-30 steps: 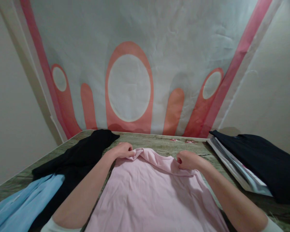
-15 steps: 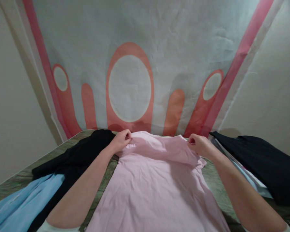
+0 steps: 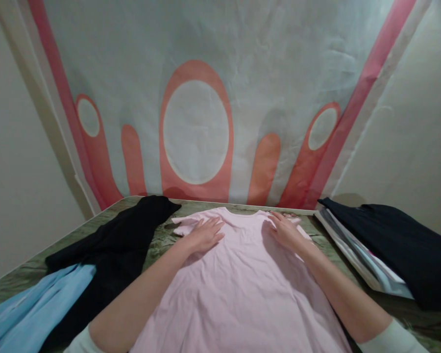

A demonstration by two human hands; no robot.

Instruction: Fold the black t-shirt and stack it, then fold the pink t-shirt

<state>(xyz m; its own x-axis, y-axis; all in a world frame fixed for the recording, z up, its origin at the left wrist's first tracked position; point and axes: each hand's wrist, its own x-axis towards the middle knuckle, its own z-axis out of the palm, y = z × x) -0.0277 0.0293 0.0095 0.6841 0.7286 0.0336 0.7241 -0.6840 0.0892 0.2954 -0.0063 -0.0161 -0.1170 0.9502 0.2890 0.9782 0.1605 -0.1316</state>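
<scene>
A pink short-sleeved shirt (image 3: 238, 284) lies spread on the wooden-patterned table, its neckline toward the wall and its lower end running out of view at the bottom. My left hand (image 3: 205, 235) rests flat on the shirt's upper left, near the sleeve, fingers stretched out. On the upper right, below the shoulder, my right hand (image 3: 283, 229) is over the cloth with its fingers extended. Neither hand grips the fabric. Light wrinkles run down the shirt's body, and shadow falls beside the right hand.
Black clothing (image 3: 113, 240) and a light blue garment (image 3: 40, 304) lie at the left of the table (image 3: 161, 245). A stack of folded clothes with a black one (image 3: 397, 245) on top stands at the right. A printed wall sheet (image 3: 279, 73) rises behind the table's far edge.
Both hands have let go of the shirt's shoulders and moved inward and down onto it. The raised upper part now lies flat, with neckline and left sleeve showing.
</scene>
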